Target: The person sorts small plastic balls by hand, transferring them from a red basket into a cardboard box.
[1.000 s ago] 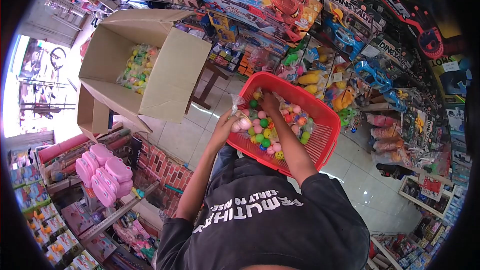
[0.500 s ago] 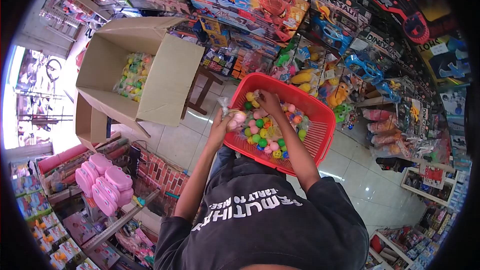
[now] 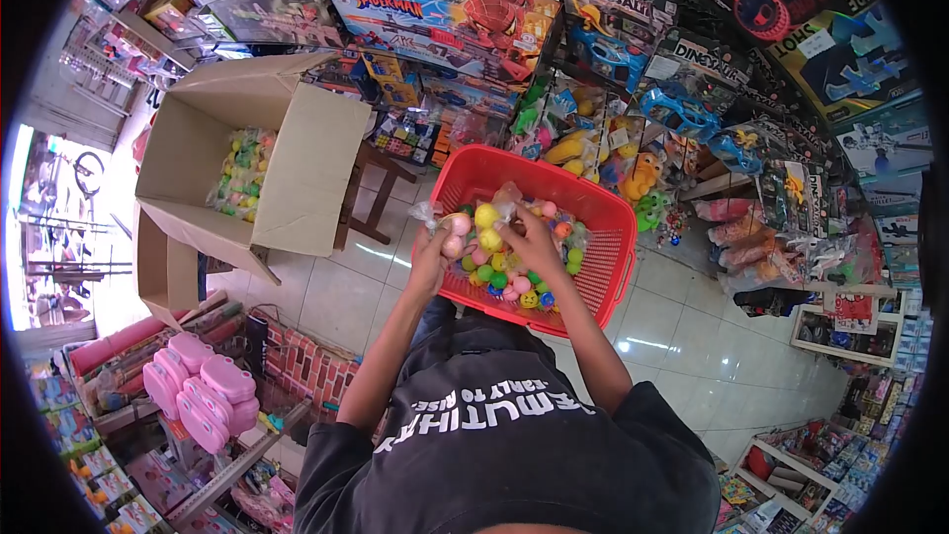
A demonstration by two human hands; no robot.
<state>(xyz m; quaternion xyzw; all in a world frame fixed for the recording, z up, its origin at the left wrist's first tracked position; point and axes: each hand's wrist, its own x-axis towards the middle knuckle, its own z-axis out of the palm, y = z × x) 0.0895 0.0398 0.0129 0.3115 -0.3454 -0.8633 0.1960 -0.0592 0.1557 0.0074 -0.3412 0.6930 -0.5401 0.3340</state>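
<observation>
My left hand (image 3: 429, 265) is closed around a clear plastic bag of pink balls (image 3: 456, 235) over the left edge of the red basket (image 3: 605, 200). Beside it, my right hand (image 3: 531, 243) grips a clear plastic bag of yellow balls (image 3: 487, 225) by its gathered top. The two bags are close together above the basket. Below them inside the basket lie many small colourful balls (image 3: 521, 284), green, pink, yellow, orange and blue, some of them in clear plastic. The hands partly cover the basket's contents.
On the left, an open cardboard box (image 3: 308, 173) holds more bagged balls (image 3: 244, 173) and rests by a wooden stool (image 3: 373, 200). Boxed toys (image 3: 435, 15) are stacked behind the basket. Pink cases (image 3: 203, 391) stand at lower left; packaged toys (image 3: 682, 114) hang at right.
My right hand has lifted the bag of yellow balls out of the basket and brought it beside the pink one. The view has shifted slightly.
</observation>
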